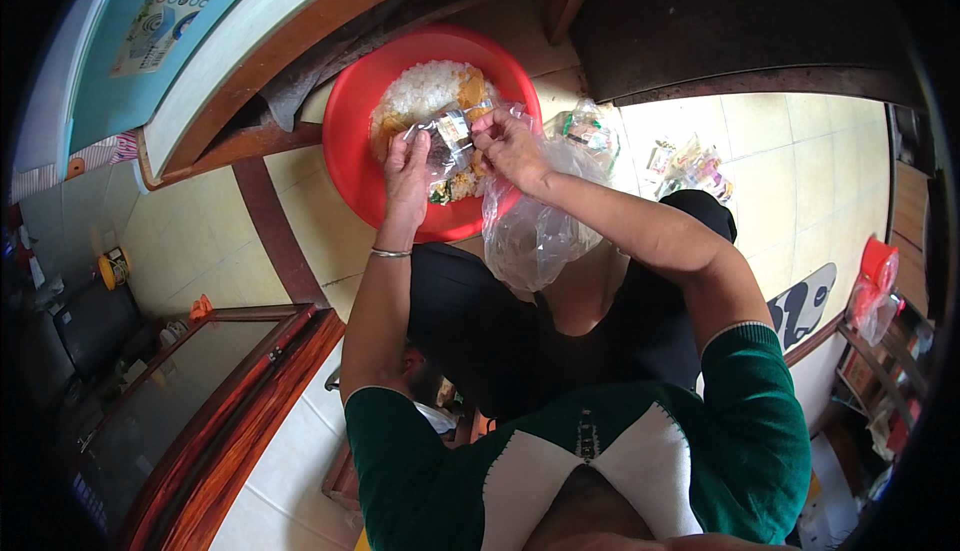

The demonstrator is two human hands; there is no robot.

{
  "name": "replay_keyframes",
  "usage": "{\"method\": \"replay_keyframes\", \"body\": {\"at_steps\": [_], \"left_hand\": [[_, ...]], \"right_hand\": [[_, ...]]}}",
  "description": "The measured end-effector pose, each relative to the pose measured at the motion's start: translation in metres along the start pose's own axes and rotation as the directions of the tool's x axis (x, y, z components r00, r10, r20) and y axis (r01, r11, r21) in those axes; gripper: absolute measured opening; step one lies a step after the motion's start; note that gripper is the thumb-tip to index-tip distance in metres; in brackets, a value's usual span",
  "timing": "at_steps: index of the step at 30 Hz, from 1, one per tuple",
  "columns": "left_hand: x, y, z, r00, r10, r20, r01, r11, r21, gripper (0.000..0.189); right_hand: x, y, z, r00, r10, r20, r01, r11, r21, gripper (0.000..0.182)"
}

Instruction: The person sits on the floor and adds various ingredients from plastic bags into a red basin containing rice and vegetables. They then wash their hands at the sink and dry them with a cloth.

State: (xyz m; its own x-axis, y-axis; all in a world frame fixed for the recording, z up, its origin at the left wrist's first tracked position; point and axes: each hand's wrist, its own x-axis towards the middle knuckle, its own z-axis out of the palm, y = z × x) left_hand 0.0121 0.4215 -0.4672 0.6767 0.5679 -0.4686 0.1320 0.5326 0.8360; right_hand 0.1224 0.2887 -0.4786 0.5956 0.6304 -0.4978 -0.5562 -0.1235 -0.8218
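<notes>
A red plastic basin (349,176) stands on the tiled floor, holding a mound of white rice-like grains (420,89) with orange-yellow patches. Over it, my left hand (409,168) grips the lower left side of a clear plastic packet (450,142) with dark contents and a printed label. My right hand (510,146) pinches the packet's right edge, fingertips close together. Below my right wrist a large clear plastic bag (536,228) hangs over the basin's rim and down between the knees. Whether the packet is torn cannot be seen.
Right of the basin lie another clear bag with printed packaging (589,134) and a pile of small wrappers or packets (694,168) on the tiles. Wooden furniture (247,48) borders the upper left, a dark cabinet (720,25) the upper right. A wood-framed glass panel (225,371) stands lower left.
</notes>
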Motion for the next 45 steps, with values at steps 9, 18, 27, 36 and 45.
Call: {"method": "replay_keyframes", "body": {"at_steps": [9,18,27,36,45], "left_hand": [[0.005,-0.012,-0.01,0.988,0.151,-0.024,-0.127,0.899,0.418,0.016],[-0.005,0.001,-0.005,0.963,0.268,-0.003,-0.234,0.849,0.474,0.018],[0.013,0.04,-0.03,0.863,0.491,-0.118,-0.35,0.75,0.562,0.023],[0.038,0.07,-0.033,0.757,0.629,0.176,-0.35,0.164,0.922,0.024],[0.035,0.078,-0.036,0.771,0.637,0.007,-0.387,0.459,0.8,0.02]], "right_hand": [[0.001,0.006,-0.002,0.992,-0.126,0.019,0.125,0.934,-0.335,0.018],[-0.002,-0.008,0.005,0.981,0.152,0.121,-0.143,0.987,-0.078,0.016],[0.003,-0.012,0.006,0.977,0.189,0.102,-0.19,0.982,-0.006,0.022],[0.004,-0.033,-0.011,0.984,0.143,0.102,-0.14,0.99,-0.033,0.019],[-0.003,-0.078,-0.023,0.98,0.109,0.165,-0.119,0.992,0.046,0.013]]}}
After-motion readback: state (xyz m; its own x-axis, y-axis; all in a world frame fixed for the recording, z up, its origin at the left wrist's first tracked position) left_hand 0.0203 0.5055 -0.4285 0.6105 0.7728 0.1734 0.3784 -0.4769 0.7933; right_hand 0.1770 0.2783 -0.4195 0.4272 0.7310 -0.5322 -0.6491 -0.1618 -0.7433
